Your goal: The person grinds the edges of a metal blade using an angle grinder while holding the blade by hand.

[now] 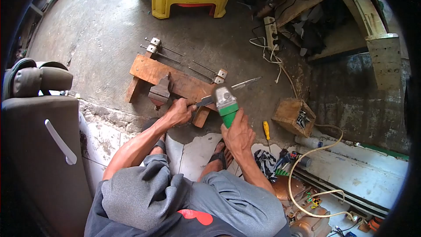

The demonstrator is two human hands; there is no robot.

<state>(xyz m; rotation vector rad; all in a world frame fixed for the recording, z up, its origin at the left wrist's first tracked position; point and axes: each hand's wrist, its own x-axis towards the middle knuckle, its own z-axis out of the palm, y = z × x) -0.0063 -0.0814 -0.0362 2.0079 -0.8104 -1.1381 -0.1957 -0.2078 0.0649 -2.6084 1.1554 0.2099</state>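
My right hand (239,135) is wrapped round the green body of an angle grinder (227,105), whose grey metal head points away from me. My left hand (179,111) grips the near end of a long metal blade (205,101). The blade passes under the grinder head, and its thin pointed end shows beyond it on the right. Whether the grinder's disc touches the blade is hidden. Below them is a low wooden bench (186,83) with a rusty vise (161,91) on it, just left of my left hand. Metal clamps with rods (220,76) sit at its far side.
A yellow plastic stool (162,0) stands at the back. To the right are a power strip (271,34), a wooden box of small metal parts (289,113), a yellow-handled screwdriver (266,130) and a looping pale cable (290,180). A grey seat (39,140) stands at left.
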